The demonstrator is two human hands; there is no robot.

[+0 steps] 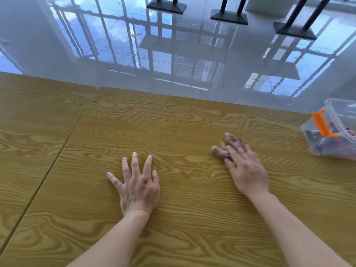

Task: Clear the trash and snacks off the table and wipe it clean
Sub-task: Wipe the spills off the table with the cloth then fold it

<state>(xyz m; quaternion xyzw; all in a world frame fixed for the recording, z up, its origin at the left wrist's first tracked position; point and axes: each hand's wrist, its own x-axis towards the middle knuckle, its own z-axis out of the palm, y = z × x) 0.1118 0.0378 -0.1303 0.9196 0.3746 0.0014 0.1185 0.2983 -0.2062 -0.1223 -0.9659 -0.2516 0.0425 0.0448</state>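
My left hand [137, 185] lies flat on the wooden table [173, 122], fingers spread, holding nothing. My right hand [247, 168] presses down on a small brownish cloth [221, 151] right of centre; the hand and cloth are blurred, and most of the cloth is hidden under the fingers. A clear plastic box [333, 139] with an orange latch [321, 124] stands at the table's right edge, holding dark and reddish wrapped items. The box has no lid on it.
A second wooden table [38, 112] butts against this one on the left, with a narrow seam between them. Beyond the far edge is a glossy tiled floor [192, 54] with black table bases [229, 16] at the back.
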